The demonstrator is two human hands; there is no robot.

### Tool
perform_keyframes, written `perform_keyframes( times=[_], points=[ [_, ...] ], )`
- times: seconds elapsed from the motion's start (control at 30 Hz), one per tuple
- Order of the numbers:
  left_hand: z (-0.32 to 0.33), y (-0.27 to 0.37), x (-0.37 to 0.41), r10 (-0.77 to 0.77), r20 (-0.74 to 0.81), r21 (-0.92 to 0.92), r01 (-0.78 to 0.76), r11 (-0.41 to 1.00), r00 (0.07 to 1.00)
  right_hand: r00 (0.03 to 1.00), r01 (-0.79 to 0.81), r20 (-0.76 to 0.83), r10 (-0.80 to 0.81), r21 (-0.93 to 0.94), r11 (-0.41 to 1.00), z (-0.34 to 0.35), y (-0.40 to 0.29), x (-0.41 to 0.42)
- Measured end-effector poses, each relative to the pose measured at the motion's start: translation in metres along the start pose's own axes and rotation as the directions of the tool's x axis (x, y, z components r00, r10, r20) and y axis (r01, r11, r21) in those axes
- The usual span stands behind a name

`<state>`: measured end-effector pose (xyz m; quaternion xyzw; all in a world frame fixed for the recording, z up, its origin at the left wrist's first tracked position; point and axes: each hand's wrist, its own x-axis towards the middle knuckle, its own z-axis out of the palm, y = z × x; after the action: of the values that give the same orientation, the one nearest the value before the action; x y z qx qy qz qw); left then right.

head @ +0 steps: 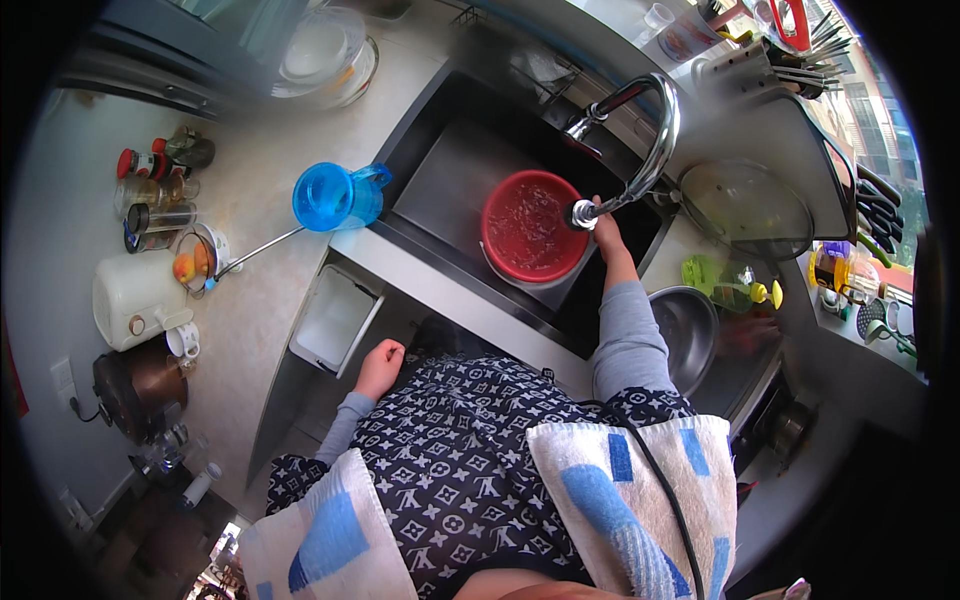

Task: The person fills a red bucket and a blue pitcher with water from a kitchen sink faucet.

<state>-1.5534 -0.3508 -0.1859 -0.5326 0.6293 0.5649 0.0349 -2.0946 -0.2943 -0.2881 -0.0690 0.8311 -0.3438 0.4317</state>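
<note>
A red plastic basin point(534, 225) with rippling water in it stands in the dark sink point(442, 172), seemingly on something white. Above its right side hangs the spout of a chrome gooseneck faucet point(664, 142). My right hand point(609, 234) is at the basin's right edge beside the spout; its fingers are partly hidden behind the spout, so its hold cannot be told. Low in front of my body, next to an open cabinet with a white bin point(334, 319), my left hand point(382, 366) has curled fingers and shows nothing in them. A blue translucent pitcher point(330, 197) stands on the counter left of the sink.
A long-handled tool point(262, 251) lies between the pitcher and a bowl of fruit point(215, 247). Jars point(161, 217) and a white appliance point(139, 300) line the left wall. Right of the sink are a dark pan point(686, 337), a glass lid point(746, 206) and a green pump bottle point(724, 283).
</note>
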Motion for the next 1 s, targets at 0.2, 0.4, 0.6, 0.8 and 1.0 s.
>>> perform_keyframes(
  times=[0.2, 0.4, 0.6, 0.8, 1.0],
  points=[
    [-0.009, 0.044, 0.027, 0.088, 0.116, 0.052, -0.095, 0.994, 0.989, 0.981, -0.179, -0.081, 0.175, -0.034, 0.983, -0.002, -0.014, -0.057],
    [-0.012, 0.123, 0.061, 0.234, 0.163, 0.081, -0.25, 0.965, 0.958, 0.965, 0.042, -0.263, -0.018, 0.086, 0.995, 0.033, -0.031, -0.135],
    [0.012, 0.168, 0.092, 0.367, 0.256, -0.01, -0.377, 0.926, 0.894, 0.926, 0.238, -0.07, -0.37, -0.654, 0.718, 0.033, -0.086, -0.216],
    [0.023, 0.167, 0.081, 0.317, 0.375, 0.047, -0.359, 0.932, 0.871, 0.66, 0.498, 0.399, -0.636, -0.867, -0.027, 0.019, -0.089, -0.206],
    [-0.009, 0.133, 0.062, 0.269, 0.325, 0.072, -0.307, 0.949, 0.907, 0.599, 0.746, 0.536, -0.595, -0.643, 0.171, 0.046, -0.11, -0.176]
  ],
)
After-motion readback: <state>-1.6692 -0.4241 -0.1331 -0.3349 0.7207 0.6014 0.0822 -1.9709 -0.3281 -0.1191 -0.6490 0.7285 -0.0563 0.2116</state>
